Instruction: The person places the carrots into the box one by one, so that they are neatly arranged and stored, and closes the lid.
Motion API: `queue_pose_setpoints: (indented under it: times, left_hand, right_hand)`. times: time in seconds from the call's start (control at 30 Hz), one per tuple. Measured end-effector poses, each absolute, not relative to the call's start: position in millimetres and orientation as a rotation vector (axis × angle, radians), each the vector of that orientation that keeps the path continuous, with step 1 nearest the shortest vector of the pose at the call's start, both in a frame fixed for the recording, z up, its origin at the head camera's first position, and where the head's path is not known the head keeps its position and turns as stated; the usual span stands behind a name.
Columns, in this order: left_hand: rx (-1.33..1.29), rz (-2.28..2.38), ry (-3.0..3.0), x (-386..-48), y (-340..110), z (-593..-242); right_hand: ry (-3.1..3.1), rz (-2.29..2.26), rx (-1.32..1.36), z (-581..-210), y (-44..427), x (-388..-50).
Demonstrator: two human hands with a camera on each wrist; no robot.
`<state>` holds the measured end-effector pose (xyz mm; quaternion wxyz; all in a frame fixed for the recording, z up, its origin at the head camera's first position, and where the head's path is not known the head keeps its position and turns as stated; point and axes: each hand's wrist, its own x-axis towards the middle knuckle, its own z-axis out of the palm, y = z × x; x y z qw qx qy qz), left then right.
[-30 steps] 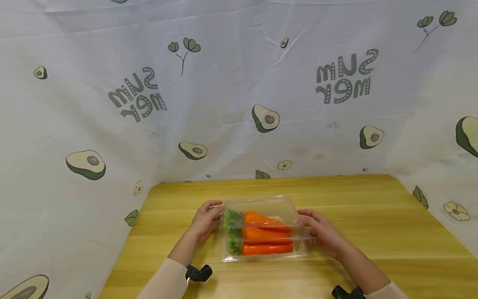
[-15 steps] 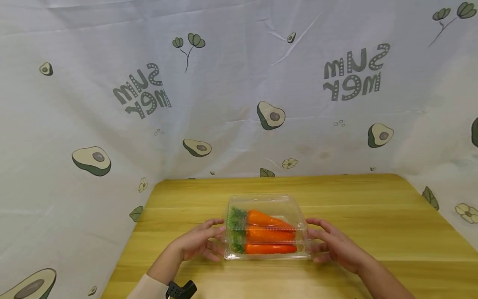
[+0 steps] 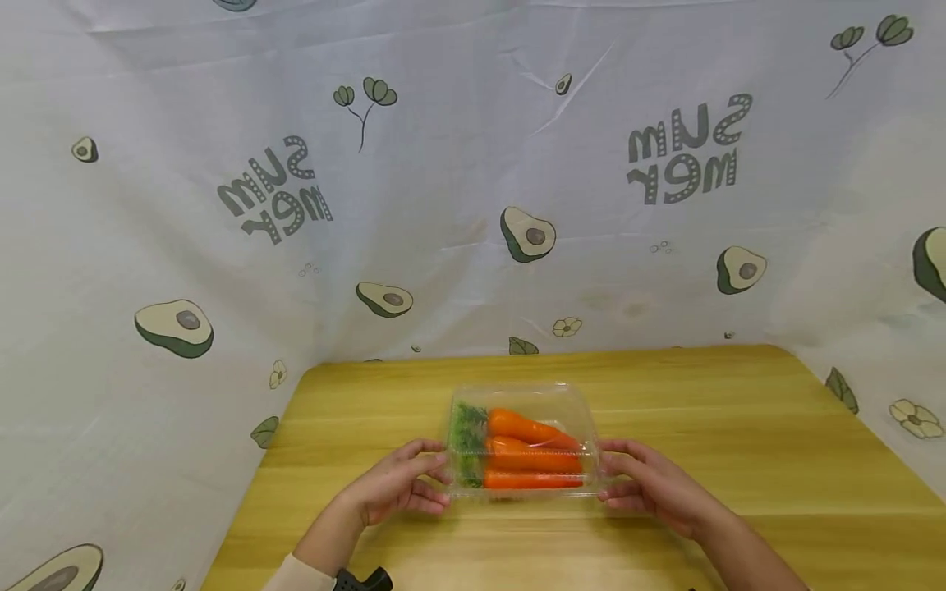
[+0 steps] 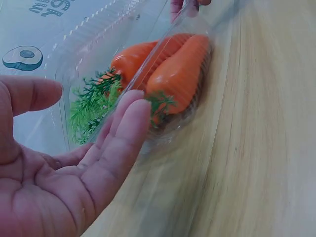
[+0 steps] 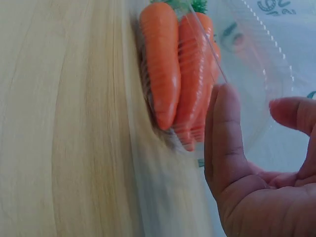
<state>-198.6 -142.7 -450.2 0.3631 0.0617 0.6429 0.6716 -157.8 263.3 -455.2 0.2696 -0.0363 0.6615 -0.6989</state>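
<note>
A clear plastic clamshell container [image 3: 526,396] with its lid down holds several orange carrots [image 3: 528,453] with green leafy tops [image 3: 467,439]. At its left end, my left hand [image 3: 399,484] grips the rim, the thumb on the lid's side and fingers along the edge. My right hand [image 3: 654,488] holds the opposite end likewise. In the left wrist view, fingers [image 4: 129,121] lie along the container's rim; the right wrist view shows a finger [image 5: 228,118] meeting the rim. The container looks slightly raised off the table, with shading beneath it.
A wood-grain table [image 3: 709,410] lies under the hands. White cloth with avocado prints [image 3: 443,164] hangs behind it and along both sides. A black wrist device [image 3: 362,581] sits on the left forearm.
My left hand has come down from the container's upper left side to the lower left end. Both hands have closed in on the ends, and the container's front edge has risen a little.
</note>
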Motion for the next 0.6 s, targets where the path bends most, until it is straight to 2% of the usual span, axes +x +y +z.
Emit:
queue_pose_setpoints:
  times: [0.6]
  left_hand:
    - [0.051, 1.876, 1.744, -202, -128, -465]
  right_hand:
    - [1.831, -2.042, -0.017, -470, 249, -168]
